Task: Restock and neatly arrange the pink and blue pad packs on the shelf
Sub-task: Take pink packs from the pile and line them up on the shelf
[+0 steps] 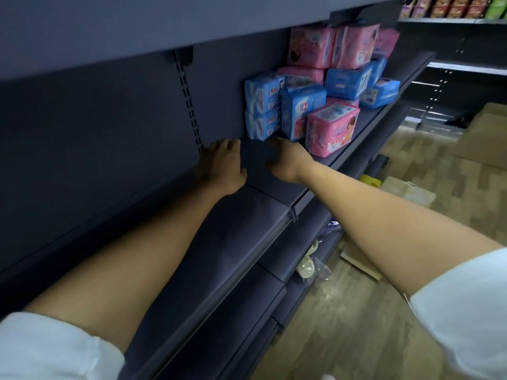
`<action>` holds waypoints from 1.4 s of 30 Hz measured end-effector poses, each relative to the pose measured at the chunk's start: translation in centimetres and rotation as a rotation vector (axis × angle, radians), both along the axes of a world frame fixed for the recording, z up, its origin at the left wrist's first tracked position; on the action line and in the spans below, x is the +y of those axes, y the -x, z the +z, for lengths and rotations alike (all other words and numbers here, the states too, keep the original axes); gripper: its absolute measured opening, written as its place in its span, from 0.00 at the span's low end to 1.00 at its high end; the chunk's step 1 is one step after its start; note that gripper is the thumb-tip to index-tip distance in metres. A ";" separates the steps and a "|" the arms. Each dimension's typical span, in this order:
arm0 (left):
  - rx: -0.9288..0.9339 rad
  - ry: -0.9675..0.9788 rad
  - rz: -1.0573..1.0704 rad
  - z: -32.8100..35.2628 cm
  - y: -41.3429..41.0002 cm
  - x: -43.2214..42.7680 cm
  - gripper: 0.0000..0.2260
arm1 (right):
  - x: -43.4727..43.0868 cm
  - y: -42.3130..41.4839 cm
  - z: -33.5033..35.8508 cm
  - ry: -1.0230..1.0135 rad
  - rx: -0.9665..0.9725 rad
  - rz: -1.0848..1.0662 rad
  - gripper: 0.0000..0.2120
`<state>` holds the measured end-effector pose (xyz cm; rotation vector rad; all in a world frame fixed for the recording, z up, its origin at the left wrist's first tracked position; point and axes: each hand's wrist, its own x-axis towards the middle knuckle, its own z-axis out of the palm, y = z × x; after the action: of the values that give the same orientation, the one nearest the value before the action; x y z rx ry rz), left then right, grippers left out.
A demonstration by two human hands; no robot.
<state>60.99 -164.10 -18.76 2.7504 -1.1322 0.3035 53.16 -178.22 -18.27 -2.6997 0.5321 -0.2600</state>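
A loose pile of pink and blue pad packs sits on the dark shelf point(247, 220), right of centre. Two blue packs point(262, 105) stand stacked at the pile's left end, a blue-and-pink pack point(300, 111) beside them, and a pink pack point(330, 130) nearest the shelf's front edge. More pink packs point(333, 48) lie on top at the back, over blue packs point(349, 80). My left hand point(220, 167) rests flat on the shelf, fingers apart, holding nothing. My right hand point(286, 160) hovers open just short of the pile, empty.
The shelf board above point(164, 26) hangs low over the packs. Lower shelves point(274, 297) step out below. Cardboard boxes point(482, 133) and flat cardboard point(359, 263) lie on the wooden floor at right, with a plastic-wrapped item point(308, 267). Another stocked shelf point(452, 6) stands far right.
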 end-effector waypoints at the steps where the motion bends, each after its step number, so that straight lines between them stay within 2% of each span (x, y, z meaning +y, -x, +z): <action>1: 0.001 0.004 0.009 0.0 -0.2 -0.5 0.27 | -0.5 -0.3 0.0 0.001 0.004 0.013 0.30; 12: 0.031 0.032 0.102 0.2 -1.5 -8.3 0.28 | -8.3 -3.9 0.7 0.077 0.055 0.143 0.29; 23: 0.090 0.041 0.202 0.0 -1.6 -14.1 0.31 | -15.1 -4.6 1.4 0.104 -0.008 0.225 0.25; 33: 0.112 0.119 0.103 0.2 -4.2 -18.1 0.29 | -19.1 -7.2 2.5 0.010 -0.176 0.134 0.21; 39: 0.203 0.161 -0.043 0.3 -4.6 -20.6 0.33 | -22.4 -7.3 2.9 0.091 -0.173 0.050 0.20; 42: 0.177 0.158 -0.043 0.6 -4.2 -21.8 0.33 | -23.9 -7.3 2.8 0.106 -0.180 0.025 0.18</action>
<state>65.20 -185.92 -18.17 2.5542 -1.0723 0.1345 60.50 -202.15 -15.48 -2.7468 0.4422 -0.5325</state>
